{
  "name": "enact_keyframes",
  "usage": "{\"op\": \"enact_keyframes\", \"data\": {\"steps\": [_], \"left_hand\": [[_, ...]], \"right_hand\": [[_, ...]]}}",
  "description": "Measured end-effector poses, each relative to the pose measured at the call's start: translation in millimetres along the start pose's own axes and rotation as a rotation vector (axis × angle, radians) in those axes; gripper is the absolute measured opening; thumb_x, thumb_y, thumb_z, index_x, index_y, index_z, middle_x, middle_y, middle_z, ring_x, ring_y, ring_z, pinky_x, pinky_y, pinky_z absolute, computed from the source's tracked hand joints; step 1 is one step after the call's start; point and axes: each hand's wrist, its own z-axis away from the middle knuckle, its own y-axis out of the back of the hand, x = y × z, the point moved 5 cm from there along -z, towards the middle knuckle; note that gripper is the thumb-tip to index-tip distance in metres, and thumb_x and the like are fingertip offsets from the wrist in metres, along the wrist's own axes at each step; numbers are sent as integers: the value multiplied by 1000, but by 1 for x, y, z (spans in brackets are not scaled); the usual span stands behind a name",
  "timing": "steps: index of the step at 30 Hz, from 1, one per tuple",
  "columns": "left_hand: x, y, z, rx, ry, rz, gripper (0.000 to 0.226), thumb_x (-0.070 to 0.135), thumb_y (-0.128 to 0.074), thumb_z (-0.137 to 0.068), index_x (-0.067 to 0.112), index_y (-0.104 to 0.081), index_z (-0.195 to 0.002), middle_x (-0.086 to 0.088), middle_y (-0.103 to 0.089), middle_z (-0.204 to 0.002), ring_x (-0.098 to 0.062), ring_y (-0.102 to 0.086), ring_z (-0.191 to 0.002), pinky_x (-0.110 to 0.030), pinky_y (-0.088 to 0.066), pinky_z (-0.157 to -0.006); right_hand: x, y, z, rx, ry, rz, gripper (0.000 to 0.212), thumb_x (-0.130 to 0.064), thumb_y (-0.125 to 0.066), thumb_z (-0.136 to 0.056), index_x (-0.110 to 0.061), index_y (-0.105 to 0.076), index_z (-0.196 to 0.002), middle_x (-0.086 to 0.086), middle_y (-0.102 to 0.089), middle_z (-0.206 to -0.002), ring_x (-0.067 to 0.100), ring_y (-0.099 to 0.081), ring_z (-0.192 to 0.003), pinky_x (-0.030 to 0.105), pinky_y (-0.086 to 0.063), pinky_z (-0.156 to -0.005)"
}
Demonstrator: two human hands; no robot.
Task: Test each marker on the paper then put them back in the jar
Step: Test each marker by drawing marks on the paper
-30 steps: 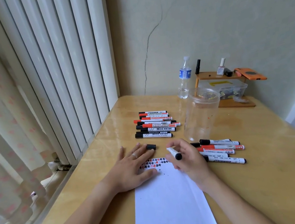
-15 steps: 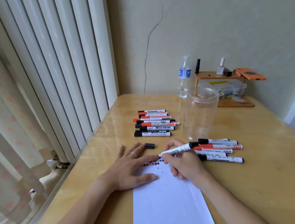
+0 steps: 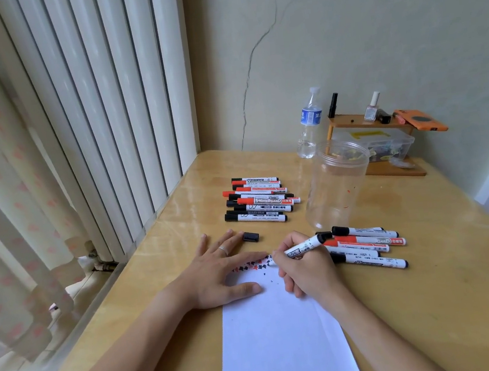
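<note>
Marker (image 3: 303, 246) tip, raised a second ago, now meets the paper (image 3: 283, 334). Right hand (image 3: 304, 269) grips it; left hand (image 3: 219, 268) lies flat, fingers spread, on the sheet.

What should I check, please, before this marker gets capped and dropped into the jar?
1. Marker gripped: ok, the right hand holds it like a pen.
2. Tip on paper: cannot tell, the tip sits at the sheet's far edge but contact is not clear.
3. Paper steadied: ok, the left hand lies flat on its far left corner.
4. Cap within reach: ok, it lies loose on the table by the left fingertips.
5. Jar ready: ok, upright, lid off, no markers inside.
6. Mark made by this marker: cannot tell, red and black marks crowd that edge.
</note>
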Motion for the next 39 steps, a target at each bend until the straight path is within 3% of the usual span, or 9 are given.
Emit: {"op": "enact_keyframes", "data": {"steps": [39], "left_hand": [[-1, 1, 0, 49, -21, 45, 63, 86, -40, -86, 72, -23, -145, 3, -11, -171, -4, 14, -156, -57, 10, -124]], "right_hand": [[4, 0, 0, 9, -50, -24, 13, -12, -66, -94, -5, -58, -87, 13, -61, -61, 23, -53, -41, 23, -36, -38]]}}
